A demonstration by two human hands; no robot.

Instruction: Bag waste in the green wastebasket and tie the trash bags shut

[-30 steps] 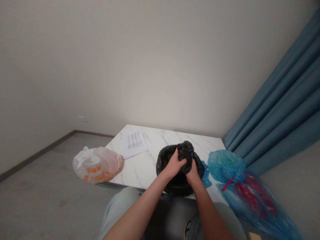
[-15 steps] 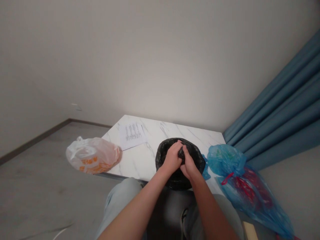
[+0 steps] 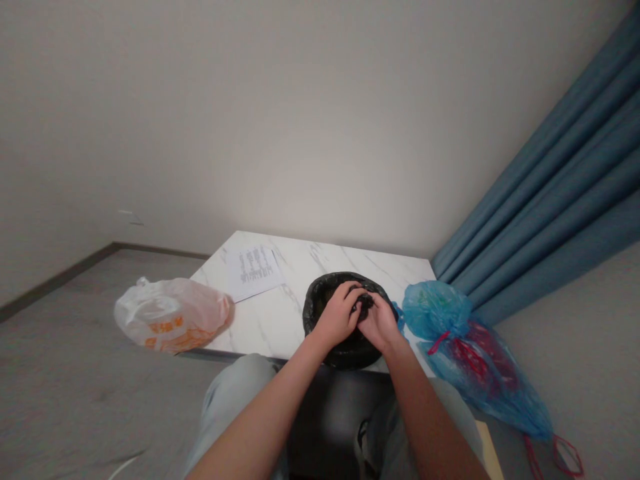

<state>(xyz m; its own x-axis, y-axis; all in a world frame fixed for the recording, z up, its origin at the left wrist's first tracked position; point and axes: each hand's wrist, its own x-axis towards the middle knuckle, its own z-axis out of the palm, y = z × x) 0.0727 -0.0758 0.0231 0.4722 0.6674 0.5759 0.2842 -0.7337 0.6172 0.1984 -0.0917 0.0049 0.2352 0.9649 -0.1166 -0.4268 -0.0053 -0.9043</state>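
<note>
A round bin lined with a black plastic bag (image 3: pixel 316 300) stands on the marble-patterned table, close to its front edge. Both hands are over its mouth, close together. Between them is a crumpled bunch of black plastic (image 3: pixel 367 305). My left hand (image 3: pixel 341 313) curls its fingers over the bunch from the left. From the right, my right hand (image 3: pixel 381 323) cups the same bunch, its fingers bent around it. Whether the bunch is part of the liner or a separate bag I cannot tell. The inside of the bin is mostly hidden by my hands.
A white plastic bag with orange print (image 3: pixel 173 317) sits at the table's left edge. Behind it lies a printed paper (image 3: pixel 254 272). Blue plastic bags with red drawstrings (image 3: pixel 480 360) lie at the right, below the blue curtain (image 3: pixel 545 200). A wall (image 3: pixel 320 133) rises behind the table (image 3: pixel 265 327).
My fingers have shifted around the black bunch, with the left ones spreading over its top. The whole view has moved slightly, so the objects appear further left.
</note>
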